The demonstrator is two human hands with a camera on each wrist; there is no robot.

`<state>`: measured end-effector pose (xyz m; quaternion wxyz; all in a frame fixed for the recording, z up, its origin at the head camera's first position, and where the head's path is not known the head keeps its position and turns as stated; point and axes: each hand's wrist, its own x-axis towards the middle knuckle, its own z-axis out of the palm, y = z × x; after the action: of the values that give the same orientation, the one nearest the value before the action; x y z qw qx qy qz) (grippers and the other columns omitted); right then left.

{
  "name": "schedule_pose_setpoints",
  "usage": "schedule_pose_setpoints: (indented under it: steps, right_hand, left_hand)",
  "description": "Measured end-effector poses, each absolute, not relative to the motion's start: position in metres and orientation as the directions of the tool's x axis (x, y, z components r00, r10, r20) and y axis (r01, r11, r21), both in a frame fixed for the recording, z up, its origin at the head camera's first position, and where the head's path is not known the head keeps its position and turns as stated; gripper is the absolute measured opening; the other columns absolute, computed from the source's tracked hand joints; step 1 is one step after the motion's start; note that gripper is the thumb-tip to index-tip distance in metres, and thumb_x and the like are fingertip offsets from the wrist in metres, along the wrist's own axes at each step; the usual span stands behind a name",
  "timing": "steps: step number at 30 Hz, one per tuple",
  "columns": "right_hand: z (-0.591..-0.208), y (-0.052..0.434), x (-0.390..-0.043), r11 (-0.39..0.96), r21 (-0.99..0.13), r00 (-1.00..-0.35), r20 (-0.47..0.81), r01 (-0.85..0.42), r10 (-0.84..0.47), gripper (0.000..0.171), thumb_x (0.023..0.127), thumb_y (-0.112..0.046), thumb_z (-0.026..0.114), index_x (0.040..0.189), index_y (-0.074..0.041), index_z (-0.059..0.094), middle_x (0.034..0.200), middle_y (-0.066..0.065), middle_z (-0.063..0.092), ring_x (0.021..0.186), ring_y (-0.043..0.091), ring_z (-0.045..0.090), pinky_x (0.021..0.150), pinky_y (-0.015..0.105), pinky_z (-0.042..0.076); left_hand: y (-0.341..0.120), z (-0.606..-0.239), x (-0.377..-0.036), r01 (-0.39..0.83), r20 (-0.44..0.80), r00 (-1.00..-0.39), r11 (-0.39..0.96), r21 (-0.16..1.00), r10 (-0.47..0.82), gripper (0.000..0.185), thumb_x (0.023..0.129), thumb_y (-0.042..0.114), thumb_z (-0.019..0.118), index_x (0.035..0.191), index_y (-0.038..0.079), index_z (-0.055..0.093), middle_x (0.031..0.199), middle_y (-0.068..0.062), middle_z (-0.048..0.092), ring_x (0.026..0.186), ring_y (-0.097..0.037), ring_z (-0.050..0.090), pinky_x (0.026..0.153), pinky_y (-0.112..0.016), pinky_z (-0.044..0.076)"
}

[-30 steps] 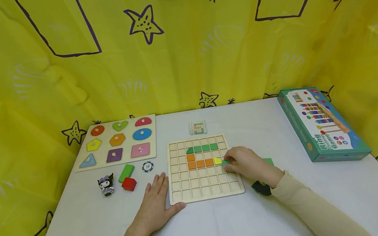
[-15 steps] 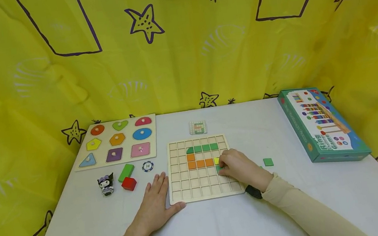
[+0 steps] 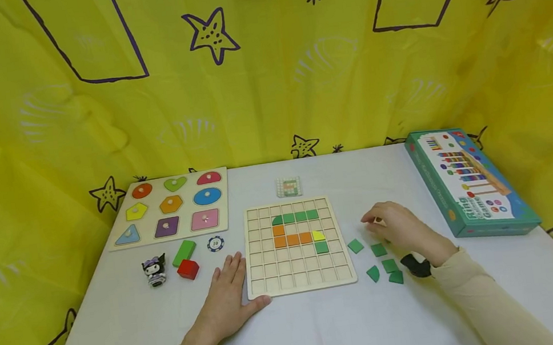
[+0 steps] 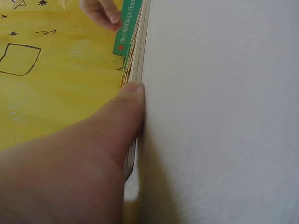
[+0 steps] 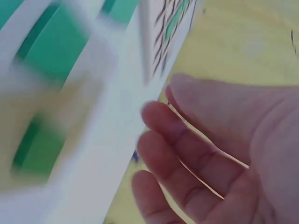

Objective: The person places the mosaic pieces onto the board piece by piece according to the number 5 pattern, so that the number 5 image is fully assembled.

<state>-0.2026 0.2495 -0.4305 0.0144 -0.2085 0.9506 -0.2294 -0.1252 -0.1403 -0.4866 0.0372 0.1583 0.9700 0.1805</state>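
Observation:
A wooden grid board (image 3: 267, 265) lies mid-table, holding a row of green tiles (image 3: 300, 216), several orange tiles (image 3: 292, 239), a yellow tile (image 3: 318, 236) and a green square tile (image 3: 321, 247) just below it. My left hand (image 3: 225, 302) rests on the table, fingers straight beside the board's left edge; its thumb (image 4: 128, 107) touches the front edge. To the right of the board, my right hand (image 3: 397, 226) hovers with loosely bent fingers (image 5: 161, 147) and nothing between them. Loose green tiles (image 3: 389, 265), squares and rounded-corner pieces, lie under and near it.
Behind the board is a small pattern card (image 3: 288, 186). At left are a shape puzzle (image 3: 187, 229), a toy figure (image 3: 155, 271), a green block (image 3: 184, 253), a red block (image 3: 188, 269) and a round chip (image 3: 215, 244). A game box (image 3: 474, 182) stands at right.
My right hand has let go of the green tile, which now sits in the grid under the yellow one, and has moved right, off the board. My left hand has stayed put.

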Motion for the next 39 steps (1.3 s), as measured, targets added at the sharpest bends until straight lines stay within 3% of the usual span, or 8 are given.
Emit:
schedule_pose_setpoints:
  steps: [6, 11, 17, 24, 29, 39]
  right_hand:
    - [-0.428, 0.286, -0.196, 0.823, -0.480, -0.935, -0.016, -0.304, -0.355, 0.020, 0.088, -0.010, 0.072, 0.105, 0.001, 0.071, 0.089, 0.001, 0.062, 0.083, 0.023, 0.056, 0.074, 0.042, 0.048]
    - [-0.437, 0.300, -0.189, 0.823, -0.479, -0.924, -0.059, -0.305, -0.377, 0.023, 0.083, -0.009, 0.077, 0.103, 0.000, 0.070, 0.087, 0.000, 0.060, 0.080, 0.019, 0.053, 0.073, 0.040, 0.047]
    - [-0.447, 0.305, -0.186, 0.816, -0.458, -0.917, -0.006, -0.351, -0.398, 0.018, 0.082, -0.006, 0.078, 0.097, -0.001, 0.069, 0.082, -0.001, 0.055, 0.075, 0.017, 0.049, 0.067, 0.037, 0.045]
    - [-0.452, 0.301, -0.186, 0.870, -0.349, -0.935, 0.062, -0.349, -0.350, 0.018, 0.088, -0.007, 0.073, 0.101, 0.003, 0.064, 0.091, 0.009, 0.057, 0.084, 0.027, 0.053, 0.075, 0.046, 0.047]
    - [-0.448, 0.287, -0.189, 0.851, -0.430, -0.951, 0.071, -0.300, -0.300, 0.017, 0.090, -0.006, 0.069, 0.101, 0.007, 0.064, 0.093, 0.011, 0.061, 0.085, 0.028, 0.057, 0.076, 0.047, 0.049]
    - [-0.442, 0.250, -0.186, 0.791, -0.517, -0.940, 0.097, -0.329, -0.328, 0.014, 0.084, -0.010, 0.075, 0.092, 0.001, 0.072, 0.081, 0.000, 0.065, 0.071, 0.013, 0.057, 0.063, 0.030, 0.050]
  left_hand:
    - [-0.141, -0.487, -0.125, 0.299, -0.010, -0.946, 0.882, 0.364, 0.324, 0.102, 0.084, 0.066, 0.062, 0.149, -0.007, 0.031, 0.157, -0.020, 0.023, 0.145, -0.038, 0.013, 0.114, -0.056, 0.011]
    - [-0.140, -0.487, -0.124, 0.298, -0.013, -0.946, 0.880, 0.369, 0.325, 0.102, 0.084, 0.065, 0.063, 0.149, -0.007, 0.031, 0.157, -0.020, 0.023, 0.145, -0.038, 0.013, 0.114, -0.056, 0.011]
    - [-0.140, -0.487, -0.124, 0.294, -0.018, -0.946, 0.883, 0.367, 0.323, 0.102, 0.084, 0.065, 0.063, 0.149, -0.007, 0.031, 0.157, -0.020, 0.023, 0.145, -0.038, 0.013, 0.114, -0.057, 0.011]
    - [-0.140, -0.485, -0.124, 0.300, -0.013, -0.945, 0.881, 0.365, 0.327, 0.101, 0.084, 0.064, 0.063, 0.149, -0.007, 0.031, 0.157, -0.020, 0.023, 0.145, -0.039, 0.013, 0.114, -0.057, 0.011]
    - [-0.140, -0.486, -0.125, 0.298, -0.014, -0.946, 0.883, 0.362, 0.325, 0.102, 0.084, 0.065, 0.062, 0.149, -0.007, 0.031, 0.157, -0.020, 0.023, 0.145, -0.039, 0.014, 0.114, -0.057, 0.011]
    - [-0.140, -0.486, -0.124, 0.299, -0.010, -0.945, 0.881, 0.367, 0.326, 0.102, 0.084, 0.066, 0.062, 0.149, -0.006, 0.031, 0.157, -0.020, 0.023, 0.145, -0.038, 0.013, 0.114, -0.057, 0.011]
